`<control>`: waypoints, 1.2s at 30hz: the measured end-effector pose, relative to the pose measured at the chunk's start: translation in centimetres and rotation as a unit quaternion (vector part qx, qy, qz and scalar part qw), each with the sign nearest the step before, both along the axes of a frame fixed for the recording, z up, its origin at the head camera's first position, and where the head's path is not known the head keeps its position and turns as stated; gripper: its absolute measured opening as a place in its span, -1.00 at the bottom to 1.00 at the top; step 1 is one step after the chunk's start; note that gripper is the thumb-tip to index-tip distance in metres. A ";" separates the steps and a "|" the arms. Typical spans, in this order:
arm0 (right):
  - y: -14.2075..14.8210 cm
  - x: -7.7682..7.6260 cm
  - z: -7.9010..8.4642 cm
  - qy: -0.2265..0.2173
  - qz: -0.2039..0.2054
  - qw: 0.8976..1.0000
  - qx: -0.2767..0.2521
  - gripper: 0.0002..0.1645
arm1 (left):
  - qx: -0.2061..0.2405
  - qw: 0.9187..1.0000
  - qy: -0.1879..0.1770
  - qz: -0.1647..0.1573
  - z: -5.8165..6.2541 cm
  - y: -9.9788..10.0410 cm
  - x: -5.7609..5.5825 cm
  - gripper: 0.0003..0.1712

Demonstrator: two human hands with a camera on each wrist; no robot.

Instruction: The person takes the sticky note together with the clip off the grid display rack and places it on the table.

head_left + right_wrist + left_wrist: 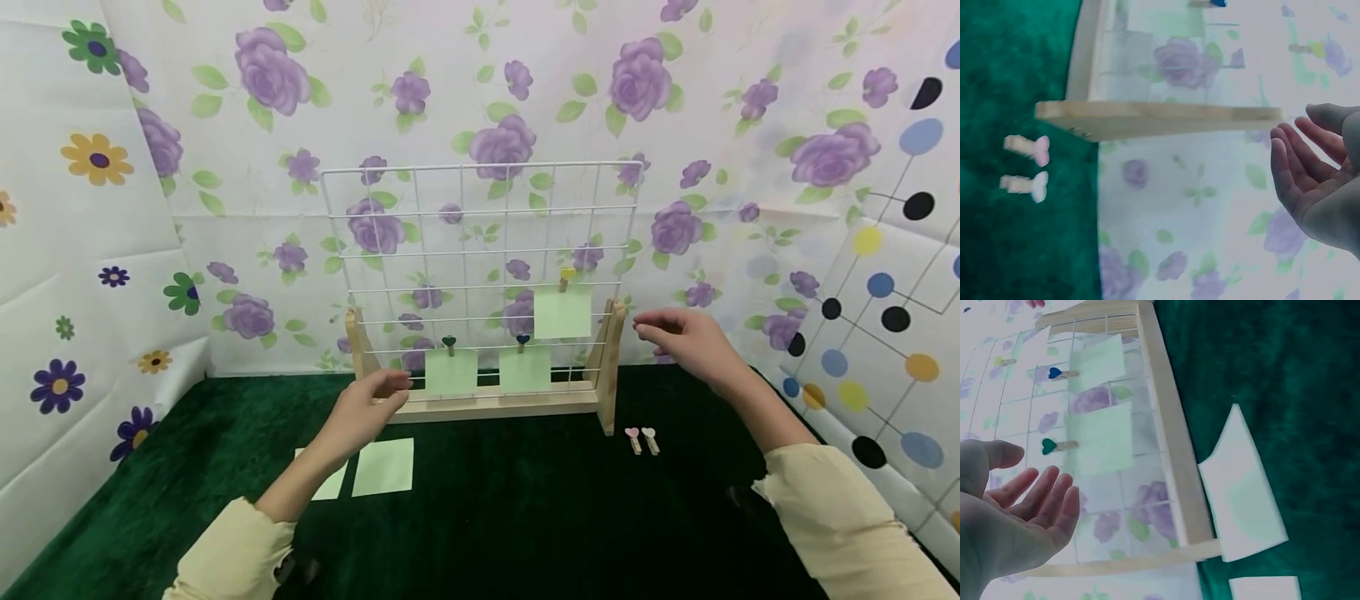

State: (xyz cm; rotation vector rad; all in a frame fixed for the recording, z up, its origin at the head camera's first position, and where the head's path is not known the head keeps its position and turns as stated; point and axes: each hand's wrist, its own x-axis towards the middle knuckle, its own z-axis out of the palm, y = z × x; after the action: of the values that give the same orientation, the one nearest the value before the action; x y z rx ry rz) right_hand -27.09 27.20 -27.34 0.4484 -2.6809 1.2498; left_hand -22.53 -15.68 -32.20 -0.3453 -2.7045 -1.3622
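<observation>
A white wire grid stands upright in a wooden base. Three pale green paper notes hang on it: one note under a yellow clip, one under a blue heart clip, one under a green heart clip. My left hand, fingers loosely bent and holding nothing, hovers in front of the grid's lower left. Beyond the right wooden post, my right hand is raised with nothing in it, thumb near the fingers.
Two loose notes lie on the dark green cloth; one note is partly beside the left forearm. Right of the base lie a pink heart clip and a white heart clip. Floral sheeting hangs behind the grid.
</observation>
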 end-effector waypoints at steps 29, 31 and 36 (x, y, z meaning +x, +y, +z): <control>-6.9 -1.8 6.4 0.046 0.019 0.998 0.032 -0.55 | 0.061 0.996 -0.006 -0.061 5.9 8.9 -5.3 -0.62; -7.2 -1.9 6.5 0.041 0.019 0.998 0.036 -0.53 | 0.071 0.996 -0.011 -0.058 5.9 9.6 -5.6 -0.62; -8.0 -2.2 6.6 0.024 0.030 0.998 0.049 -0.45 | 0.091 0.994 -0.022 -0.056 6.0 11.1 -6.3 -0.60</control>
State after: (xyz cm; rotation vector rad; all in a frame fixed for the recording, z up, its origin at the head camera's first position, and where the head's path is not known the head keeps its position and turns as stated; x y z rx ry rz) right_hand -29.28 19.16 -20.72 0.5693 -2.7157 1.1128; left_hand -28.78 -4.59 -26.22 -0.4615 -2.6036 -1.6492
